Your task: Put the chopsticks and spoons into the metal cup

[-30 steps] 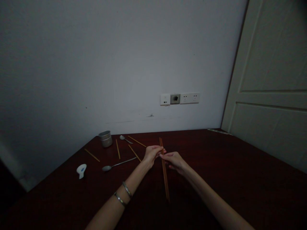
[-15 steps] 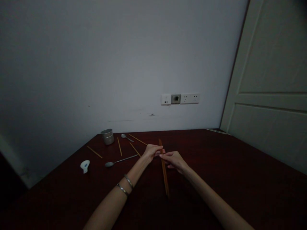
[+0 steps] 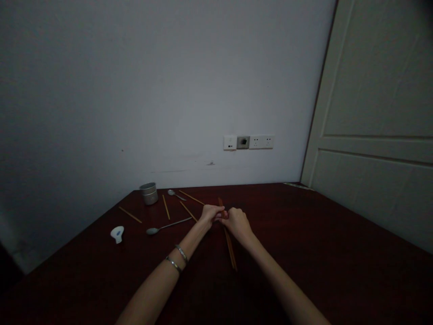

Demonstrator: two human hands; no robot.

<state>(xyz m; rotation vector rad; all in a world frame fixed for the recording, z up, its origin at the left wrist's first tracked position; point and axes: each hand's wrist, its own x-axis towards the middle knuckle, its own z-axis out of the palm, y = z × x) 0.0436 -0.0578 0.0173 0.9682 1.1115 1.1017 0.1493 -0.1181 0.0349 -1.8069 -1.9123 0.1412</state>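
A small bundle of brown chopsticks (image 3: 230, 248) slants over the dark table, its far tips rising past my fingers. My left hand (image 3: 211, 213) is closed, pinching the bundle near its far end between thumb and fingers. Close beside it, my right hand (image 3: 237, 224) is curled in, its thumb and fingertips against the same chopsticks just below the left grip. The right fingers are partly hidden behind the hand. To the left lie a lighter chopstick (image 3: 188, 211) and a long-handled metal spoon (image 3: 169, 225), whose handle ends near my left wrist.
A metal cup (image 3: 149, 194) stands at the back left of the table (image 3: 304, 253). Around it lie more light sticks (image 3: 166, 207), a small metal spoon (image 3: 176, 194) and a short white ceramic spoon (image 3: 117, 234). Behind is a wall with sockets (image 3: 261, 142); a door (image 3: 372, 180) is right.
My right hand has turned and curled further, closing in on my left hand. The lower ends of the chopsticks have shifted slightly up. The whole view has swung a little to the right.
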